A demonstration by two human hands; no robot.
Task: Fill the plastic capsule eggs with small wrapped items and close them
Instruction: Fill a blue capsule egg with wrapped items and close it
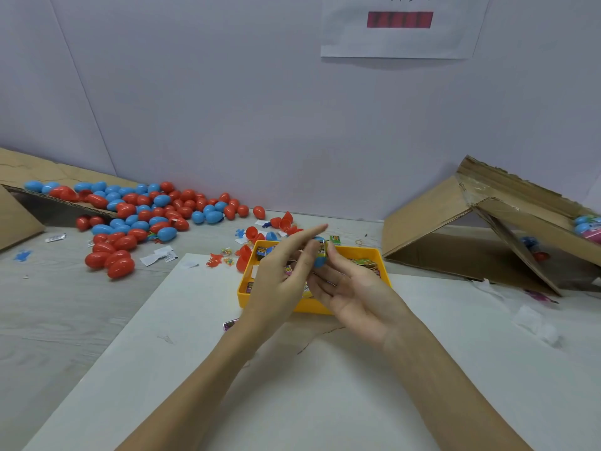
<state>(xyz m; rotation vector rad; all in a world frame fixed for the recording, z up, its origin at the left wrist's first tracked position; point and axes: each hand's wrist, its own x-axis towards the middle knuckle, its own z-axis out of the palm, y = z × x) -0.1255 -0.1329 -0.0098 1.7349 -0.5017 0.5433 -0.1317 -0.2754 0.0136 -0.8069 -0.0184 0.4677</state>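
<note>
Both hands meet above the yellow tray (312, 306) in the middle of the table. My left hand (286, 265) and my right hand (354, 288) together pinch a blue capsule egg half (319, 260) with a small wrapped item (322, 248) at its mouth. The left index finger sticks out straight past the egg. The tray holds more small wrapped items (261, 251). Several open red egg halves (252, 232) lie just behind the tray.
A large heap of closed red and blue eggs (140, 213) spreads over the left back of the table, partly on a cardboard flap (19, 177). An open cardboard box (487, 229) lies on its side at the right. Paper scraps (159, 255) lie about.
</note>
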